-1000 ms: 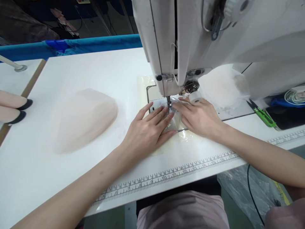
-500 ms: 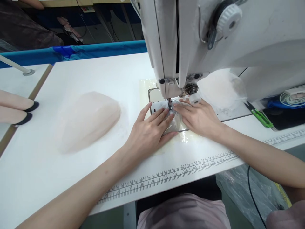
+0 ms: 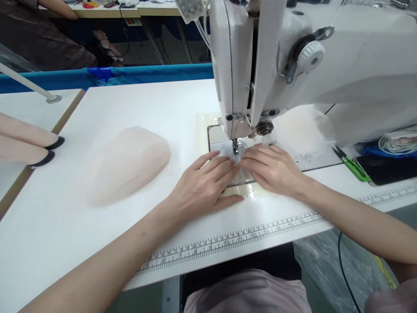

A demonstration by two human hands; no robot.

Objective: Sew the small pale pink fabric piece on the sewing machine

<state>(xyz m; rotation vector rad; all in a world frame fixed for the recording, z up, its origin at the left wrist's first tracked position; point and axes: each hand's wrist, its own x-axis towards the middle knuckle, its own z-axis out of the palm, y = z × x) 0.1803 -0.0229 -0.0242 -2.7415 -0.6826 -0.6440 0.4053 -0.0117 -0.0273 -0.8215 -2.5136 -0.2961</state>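
A thin, sheer piece of fabric [image 3: 242, 174] lies under the presser foot [image 3: 235, 147] of the sewing machine. My left hand [image 3: 205, 184] rests palm down on its near left side, fingers stretched forward and thumb apart. From the right, my right hand [image 3: 272, 169] has its fingers together and bent at the fabric's edge, the thumb tucked low; it seems to pinch the fabric. Both hands' fingertips nearly meet just in front of the foot. The metal needle plate [image 3: 216, 134] is partly covered by the fabric and my fingers.
The sewing machine head [image 3: 241, 65] overhangs the work. Pale sheer pieces [image 3: 130, 163] lie on the left tabletop; another pale pile [image 3: 302, 130] sits behind my right hand. Green thread snips [image 3: 355, 167] and a dark phone-like slab [image 3: 391, 169] are at right. A printed ruler [image 3: 228, 242] lines the front edge.
My hands have drawn slightly back from the presser foot, and my right fingertips have bent in. More of the foot and fabric shows. The whole view has shifted a little.
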